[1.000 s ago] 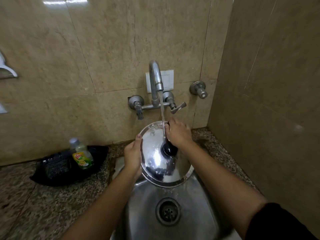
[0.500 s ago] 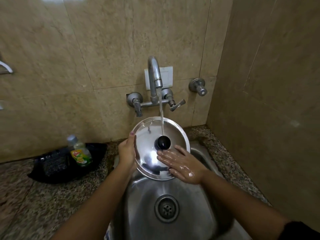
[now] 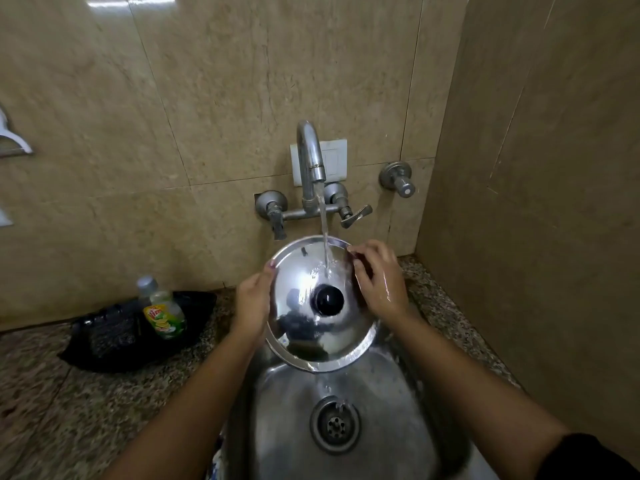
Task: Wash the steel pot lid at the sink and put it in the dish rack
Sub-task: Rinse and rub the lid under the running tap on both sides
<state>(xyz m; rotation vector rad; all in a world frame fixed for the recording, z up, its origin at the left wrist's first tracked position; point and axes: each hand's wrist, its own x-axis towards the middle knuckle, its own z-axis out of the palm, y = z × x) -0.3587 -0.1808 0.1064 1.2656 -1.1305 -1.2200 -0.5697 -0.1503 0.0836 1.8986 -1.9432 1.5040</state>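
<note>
Beige tiled walls meet in a corner behind a speckled granite table point(image 3: 69, 393) with a steel sink point(image 3: 391, 403) sunk into it. At the left, a green dish-soap bottle point(image 3: 162, 311) stands against a black bag point(image 3: 114, 337) by the wall.

Both forearms reach forward over the basin. The left hand point(image 3: 251, 304) comes up from the lower left, with its palm against the left edge of the steel pot lid point(image 3: 298, 289) and its fingers point(image 3: 269, 268) curled round the rim, gripping it. The lid is held tilted above the back of the sink, its top face and black knob point(image 3: 328, 299) turned toward the camera. Water from the wall tap point(image 3: 310, 161) strikes the lid just above the knob and runs down toward the drain point(image 3: 335, 425).

The right hand point(image 3: 379, 282), wet and shiny, sits at the upper right edge of the lid, its fingers bent and pinching the rim there. A dark sleeve point(image 3: 588, 459) shows at the lower right.

Half a second earlier the right hand lay flat and spread across the lower part of the lid's face; it has since gone up to the rim, and the lid is now held from both sides.
</note>
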